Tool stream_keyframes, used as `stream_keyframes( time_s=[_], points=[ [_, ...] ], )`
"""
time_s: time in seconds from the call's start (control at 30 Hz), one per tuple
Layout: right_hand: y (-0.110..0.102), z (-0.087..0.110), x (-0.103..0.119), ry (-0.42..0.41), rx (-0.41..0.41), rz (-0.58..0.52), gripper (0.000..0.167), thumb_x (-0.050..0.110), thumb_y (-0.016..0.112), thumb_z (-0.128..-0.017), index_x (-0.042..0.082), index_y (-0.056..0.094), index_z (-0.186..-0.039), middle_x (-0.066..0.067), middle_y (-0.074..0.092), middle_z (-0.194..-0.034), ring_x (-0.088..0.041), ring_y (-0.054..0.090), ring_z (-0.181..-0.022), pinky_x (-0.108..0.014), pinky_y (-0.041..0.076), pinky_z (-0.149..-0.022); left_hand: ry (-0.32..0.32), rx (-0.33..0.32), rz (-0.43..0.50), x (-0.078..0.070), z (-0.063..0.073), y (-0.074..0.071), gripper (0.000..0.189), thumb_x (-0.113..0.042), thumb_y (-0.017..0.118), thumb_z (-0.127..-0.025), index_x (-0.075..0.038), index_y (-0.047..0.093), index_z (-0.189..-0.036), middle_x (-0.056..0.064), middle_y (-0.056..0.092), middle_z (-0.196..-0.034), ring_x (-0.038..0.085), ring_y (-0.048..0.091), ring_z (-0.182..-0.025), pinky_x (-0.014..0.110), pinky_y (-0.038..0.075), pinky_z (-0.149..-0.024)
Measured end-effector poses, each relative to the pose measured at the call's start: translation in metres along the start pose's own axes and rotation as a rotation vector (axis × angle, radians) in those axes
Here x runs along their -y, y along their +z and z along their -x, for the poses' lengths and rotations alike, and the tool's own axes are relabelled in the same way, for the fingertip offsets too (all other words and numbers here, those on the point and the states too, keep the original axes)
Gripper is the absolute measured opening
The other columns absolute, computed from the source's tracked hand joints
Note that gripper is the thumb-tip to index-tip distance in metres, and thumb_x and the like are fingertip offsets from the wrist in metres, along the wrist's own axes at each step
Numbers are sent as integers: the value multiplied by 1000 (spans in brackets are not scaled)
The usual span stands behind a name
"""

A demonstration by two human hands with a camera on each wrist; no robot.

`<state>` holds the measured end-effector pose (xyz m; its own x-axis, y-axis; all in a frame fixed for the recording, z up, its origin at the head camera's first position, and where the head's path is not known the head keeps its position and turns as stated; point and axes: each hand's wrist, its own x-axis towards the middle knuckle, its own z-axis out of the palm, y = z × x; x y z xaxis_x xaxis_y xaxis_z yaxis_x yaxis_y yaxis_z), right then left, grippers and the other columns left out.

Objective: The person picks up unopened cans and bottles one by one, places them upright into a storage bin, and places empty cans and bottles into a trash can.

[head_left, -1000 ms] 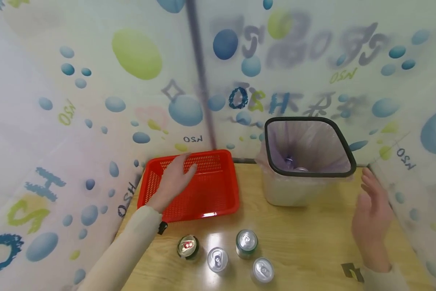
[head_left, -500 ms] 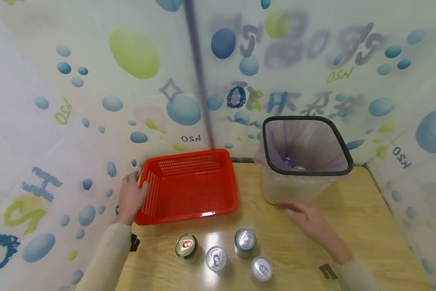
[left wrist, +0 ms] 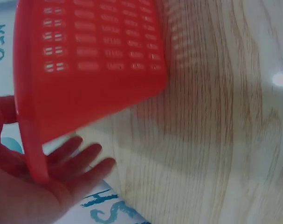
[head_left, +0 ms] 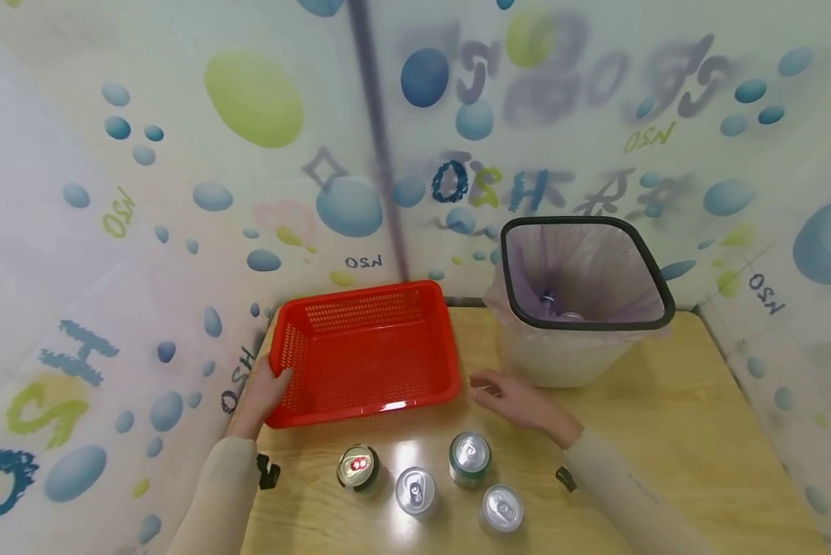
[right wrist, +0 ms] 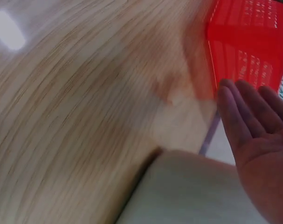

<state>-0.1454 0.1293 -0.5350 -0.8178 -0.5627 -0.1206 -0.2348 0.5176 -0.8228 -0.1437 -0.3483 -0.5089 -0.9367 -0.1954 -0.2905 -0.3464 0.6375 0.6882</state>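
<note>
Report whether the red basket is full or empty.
Empty: the head view looks into the red basket, and nothing lies on its bare floor.

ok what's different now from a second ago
The left hand went from over the red plastic basket to its left rim, which it now holds. The right hand swung leftward from the right of the lined trash bin to near the basket's right side; I can't tell if it touches. The basket seems nudged slightly right. The bin and four drink cans stayed put.
</note>
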Motion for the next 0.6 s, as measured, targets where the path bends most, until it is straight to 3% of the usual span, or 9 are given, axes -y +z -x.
stream_keyframes(
  time_s=[0.13,0.3,0.47,0.53,0.6],
  points=[
    [8,-16,1,53,15,-80,58,43,56,-106,4,52,-148,-11,66,-134,-29,64,-121,-49,53,-102,24,43,49,-2,2,7,63,-10,40,-107,10,10,-159,39,40,-146,50,52,-124,61,47,-102],
    [15,-20,-2,43,-37,-118,51,38,55,-108,0,58,-141,-13,70,-114,-23,63,-100,-42,55,-93,36,113,182,-8,5,15,65,-8,38,-110,4,3,-163,35,36,-152,47,51,-127,58,47,-103],
    [15,-7,-8,34,-127,-86,27,27,59,-105,4,70,-97,0,56,-75,-14,52,-71,-27,46,-66,65,143,240,-16,4,27,64,-9,40,-110,1,6,-163,32,40,-149,44,54,-124,52,51,-100],
    [15,-1,-11,45,-167,-77,29,24,60,-104,7,64,-81,4,49,-68,-13,47,-66,-26,41,-61,75,146,238,-18,4,32,63,-9,41,-110,0,8,-163,31,42,-148,43,55,-122,51,52,-99],
    [15,6,-12,60,-200,-79,29,22,61,-102,8,62,-77,6,48,-67,-13,47,-65,-26,40,-60,92,149,237,-20,2,36,62,-9,41,-110,-1,10,-163,30,44,-147,42,57,-120,50,53,-97]
  ],
)
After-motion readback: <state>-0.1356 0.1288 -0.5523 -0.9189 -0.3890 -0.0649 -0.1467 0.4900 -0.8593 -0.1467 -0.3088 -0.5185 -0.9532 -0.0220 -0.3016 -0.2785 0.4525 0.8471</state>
